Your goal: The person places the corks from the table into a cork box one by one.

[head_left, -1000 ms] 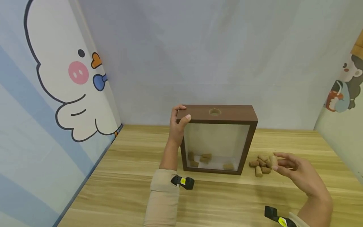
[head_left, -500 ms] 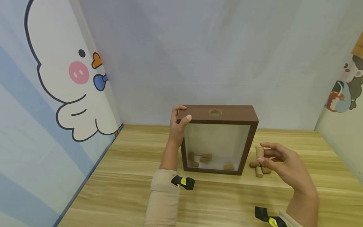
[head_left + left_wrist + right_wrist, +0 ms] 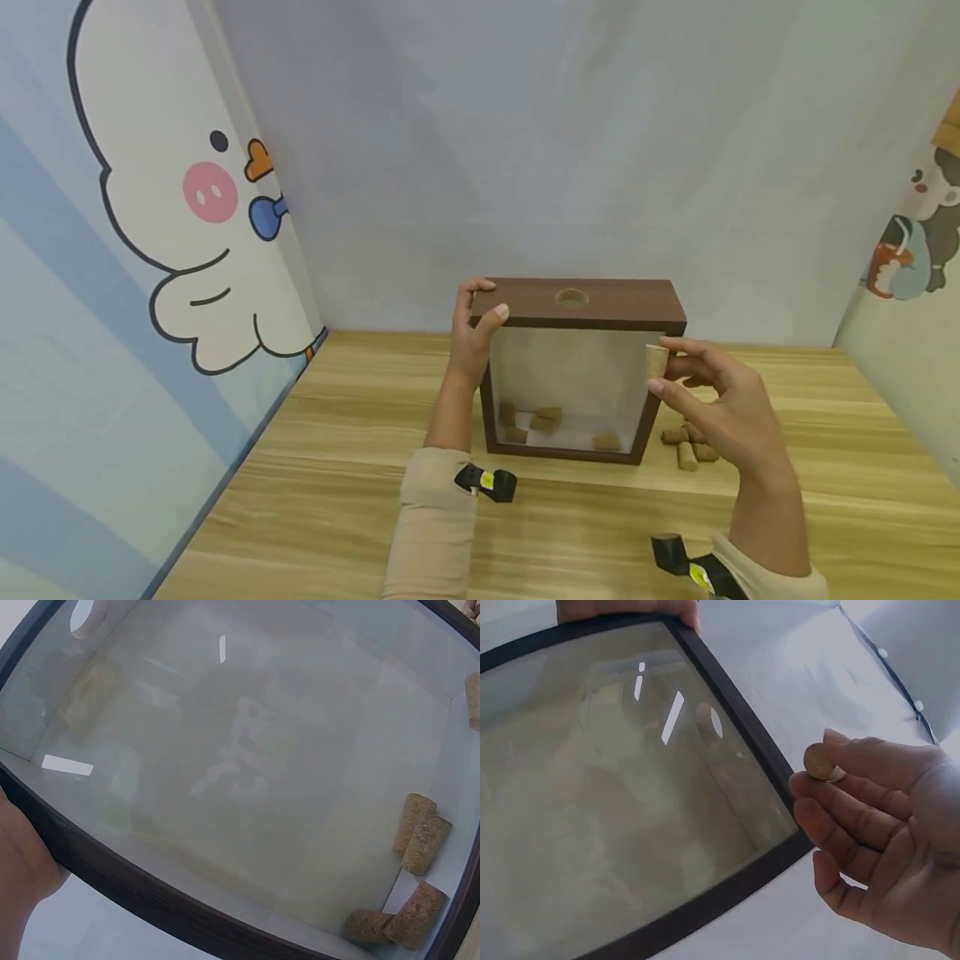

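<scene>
A dark brown box frame [image 3: 615,302] with a clear front stands upright on the table, a round hole [image 3: 572,297] in its top edge. My left hand [image 3: 472,337] grips its top left corner, thumb in front and fingers over the top. Between thumb and fingertips, my right hand [image 3: 720,400] pinches a cork [image 3: 656,363] beside the box's upper right edge; the right wrist view shows that cork [image 3: 820,761] end-on. Inside the box several corks [image 3: 426,844] lie along the bottom.
A small pile of loose corks [image 3: 687,455] lies on the wooden table [image 3: 570,533] to the right of the box, partly behind my right hand. A pale wall [image 3: 585,150] rises behind, with printed cartoon panels [image 3: 150,167] at the sides.
My right hand has lifted the cork up and left from the pile to the box's upper right side. The left hand keeps its grip on the corner.
</scene>
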The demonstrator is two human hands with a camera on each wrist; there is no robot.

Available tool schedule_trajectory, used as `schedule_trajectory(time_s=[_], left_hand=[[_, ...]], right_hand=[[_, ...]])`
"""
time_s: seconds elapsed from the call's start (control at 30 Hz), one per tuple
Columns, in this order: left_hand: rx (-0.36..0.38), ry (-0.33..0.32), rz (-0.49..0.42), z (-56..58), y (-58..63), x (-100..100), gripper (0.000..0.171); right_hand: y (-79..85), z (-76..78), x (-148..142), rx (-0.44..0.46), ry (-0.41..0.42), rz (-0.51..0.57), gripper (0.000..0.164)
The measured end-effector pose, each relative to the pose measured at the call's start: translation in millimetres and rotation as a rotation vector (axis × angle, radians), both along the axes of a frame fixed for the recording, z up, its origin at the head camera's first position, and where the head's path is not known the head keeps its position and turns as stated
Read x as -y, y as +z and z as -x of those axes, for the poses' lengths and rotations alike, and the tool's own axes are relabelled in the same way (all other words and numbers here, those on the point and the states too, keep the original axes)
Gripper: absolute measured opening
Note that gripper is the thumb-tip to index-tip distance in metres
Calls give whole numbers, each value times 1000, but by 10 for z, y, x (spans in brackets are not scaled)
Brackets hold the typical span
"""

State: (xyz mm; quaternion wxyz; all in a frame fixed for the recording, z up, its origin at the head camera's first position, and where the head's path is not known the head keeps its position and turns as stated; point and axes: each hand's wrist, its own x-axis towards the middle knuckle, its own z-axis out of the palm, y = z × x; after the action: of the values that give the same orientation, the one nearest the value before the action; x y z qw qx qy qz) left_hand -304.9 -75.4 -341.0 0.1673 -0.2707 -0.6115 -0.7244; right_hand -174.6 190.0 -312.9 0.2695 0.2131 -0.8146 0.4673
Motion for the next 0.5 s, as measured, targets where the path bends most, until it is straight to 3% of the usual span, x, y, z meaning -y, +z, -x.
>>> schedule_trajectory(time_s=[0.13,0.23,0.5], left_hand=[[3,-5,-8,0,1,-5,47],[5,-6,-11,5,-12,-4,47],[-1,-6,-14,20,-9,-16,47]], right_hand=[[69,79,102,-97,93,25,51],[135,127,176,-116,129,53,49],[428,330,347,-59,40,118,37]])
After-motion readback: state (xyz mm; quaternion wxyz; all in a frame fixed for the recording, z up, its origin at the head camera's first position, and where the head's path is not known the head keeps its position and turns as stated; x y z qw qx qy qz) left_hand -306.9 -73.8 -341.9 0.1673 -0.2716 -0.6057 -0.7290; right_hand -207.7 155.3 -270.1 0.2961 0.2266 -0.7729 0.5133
